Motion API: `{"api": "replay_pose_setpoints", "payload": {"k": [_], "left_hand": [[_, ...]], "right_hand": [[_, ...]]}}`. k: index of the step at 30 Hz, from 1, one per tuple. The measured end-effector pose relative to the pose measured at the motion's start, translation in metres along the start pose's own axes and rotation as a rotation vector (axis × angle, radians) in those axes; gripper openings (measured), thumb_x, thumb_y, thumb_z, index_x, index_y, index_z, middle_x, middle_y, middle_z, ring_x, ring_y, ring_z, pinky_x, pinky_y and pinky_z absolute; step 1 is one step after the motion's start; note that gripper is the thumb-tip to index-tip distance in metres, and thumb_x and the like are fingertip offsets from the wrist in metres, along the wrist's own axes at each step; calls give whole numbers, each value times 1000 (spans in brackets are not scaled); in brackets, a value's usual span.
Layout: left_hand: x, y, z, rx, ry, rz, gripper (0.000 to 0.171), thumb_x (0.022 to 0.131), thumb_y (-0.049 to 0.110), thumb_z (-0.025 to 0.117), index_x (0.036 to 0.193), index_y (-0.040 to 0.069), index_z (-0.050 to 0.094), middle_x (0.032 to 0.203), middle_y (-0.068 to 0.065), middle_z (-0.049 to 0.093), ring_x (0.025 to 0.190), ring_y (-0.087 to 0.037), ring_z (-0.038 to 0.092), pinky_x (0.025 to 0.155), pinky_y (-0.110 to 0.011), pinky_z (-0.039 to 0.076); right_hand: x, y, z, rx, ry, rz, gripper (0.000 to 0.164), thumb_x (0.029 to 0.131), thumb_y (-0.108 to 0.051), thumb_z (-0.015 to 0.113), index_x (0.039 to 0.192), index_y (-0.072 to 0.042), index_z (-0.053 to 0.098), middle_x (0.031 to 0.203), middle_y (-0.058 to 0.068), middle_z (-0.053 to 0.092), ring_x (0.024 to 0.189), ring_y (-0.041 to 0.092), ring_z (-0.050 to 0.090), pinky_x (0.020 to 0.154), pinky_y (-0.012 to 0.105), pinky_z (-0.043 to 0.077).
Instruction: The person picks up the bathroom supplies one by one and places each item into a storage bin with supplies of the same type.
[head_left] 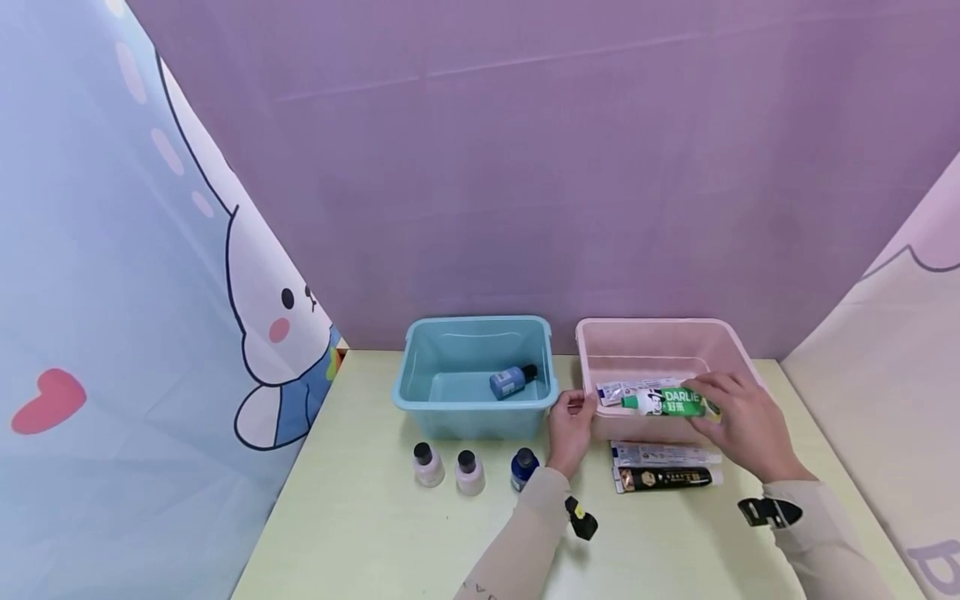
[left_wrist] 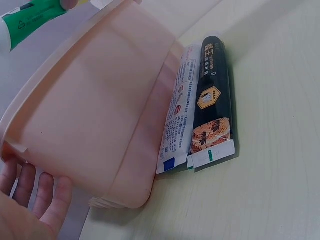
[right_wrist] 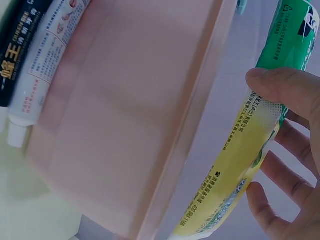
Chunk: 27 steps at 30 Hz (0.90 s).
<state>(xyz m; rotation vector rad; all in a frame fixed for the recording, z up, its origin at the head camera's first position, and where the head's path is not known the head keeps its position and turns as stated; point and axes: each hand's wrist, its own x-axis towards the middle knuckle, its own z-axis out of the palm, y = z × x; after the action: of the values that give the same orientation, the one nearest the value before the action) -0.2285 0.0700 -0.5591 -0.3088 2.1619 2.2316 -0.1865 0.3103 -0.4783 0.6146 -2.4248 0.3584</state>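
Observation:
My right hand (head_left: pixel 742 425) pinches a green, white and yellow toothpaste tube (head_left: pixel 681 402) between thumb and fingers, over the front of the pink bin (head_left: pixel 637 428). The right wrist view shows the yellow end of that toothpaste tube (right_wrist: pixel 225 160) level with the rim. At the bin's front left corner, my left hand (head_left: pixel 570 429) grips the rim, its fingers (left_wrist: pixel 45 192) curled against the side. Inside the pink bin lies a whitish toothpaste tube (head_left: pixel 618 391). On the table before it lie another white toothpaste tube (left_wrist: pixel 179 110) and a black toothpaste tube (left_wrist: pixel 212 95), side by side.
Left of the pink bin stands a blue bin (head_left: pixel 472 421) with a blue bottle (head_left: pixel 510 382) inside. Two pale bottles (head_left: pixel 428 468) with black caps and a dark blue bottle (head_left: pixel 522 473) stand in front of it. A purple cloth wall (head_left: pixel 525 183) rises behind.

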Motion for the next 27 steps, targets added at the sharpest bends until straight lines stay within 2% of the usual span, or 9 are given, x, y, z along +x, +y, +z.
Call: {"api": "replay_pose_setpoints", "payload": {"k": [10,17,27], "left_hand": [[-2,0,1,-9,-5,11,16,100,32,67,108,20,68,104,6,66,96,-11,60,82,-27,56],[-2,0,1,-7,-4,3,14,101,31,66,109,20,67,104,6,65,95,-11,60,81,-28,57],[-2,-2,1,-13,3,9,14,100,31,67,109,20,67,104,6,65,95,-12,60,82,-28,57]], "right_hand": [[14,9,3,-6,-40,-17,59,62,-13,93,117,-5,73,111,13,72,103,34,62,82,55,53],[22,14,4,-11,-59,-8,62,62,-13,92,121,-8,72,112,15,72,106,34,61,77,55,54],[31,21,8,-13,-109,8,54,67,-15,92,117,-7,74,115,18,71,109,37,63,76,55,56]]}}
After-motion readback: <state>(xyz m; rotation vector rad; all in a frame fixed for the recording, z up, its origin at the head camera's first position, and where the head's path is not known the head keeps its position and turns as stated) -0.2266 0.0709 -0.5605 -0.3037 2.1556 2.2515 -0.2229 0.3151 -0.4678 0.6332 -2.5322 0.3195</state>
